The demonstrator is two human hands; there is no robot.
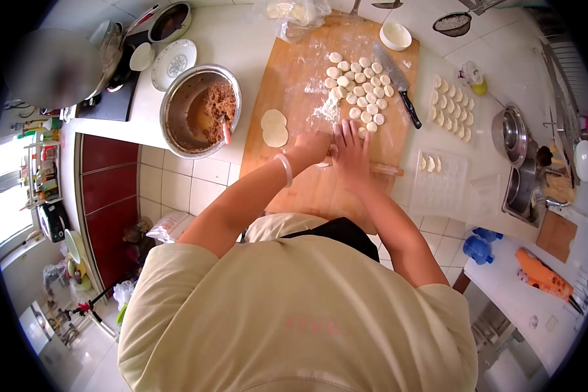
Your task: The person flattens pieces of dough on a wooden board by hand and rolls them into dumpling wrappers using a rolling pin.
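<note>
My left hand [312, 147] is closed, its fingers curled at the edge of a dough wrapper [323, 164] that shows only as a pale sliver. Beside it my right hand [351, 157] lies flat with fingers stretched forward, its palm over a wooden rolling pin [387, 169]. Most of the pin is hidden; one end sticks out to the right. Two rolled dough rounds [275, 135], overlapping, rest left of my hands on the wooden board [294, 72]. Many small dough pieces [362, 88] are spread beyond my fingertips, next to loose flour [325, 108].
A steel pot of meat filling [200, 111] stands left of the board. The knife [398, 83] lies along the board's right side, near a white bowl [395, 36]. Formed dumplings [452, 108] sit in rows farther right; a tray [440, 176] holds several more.
</note>
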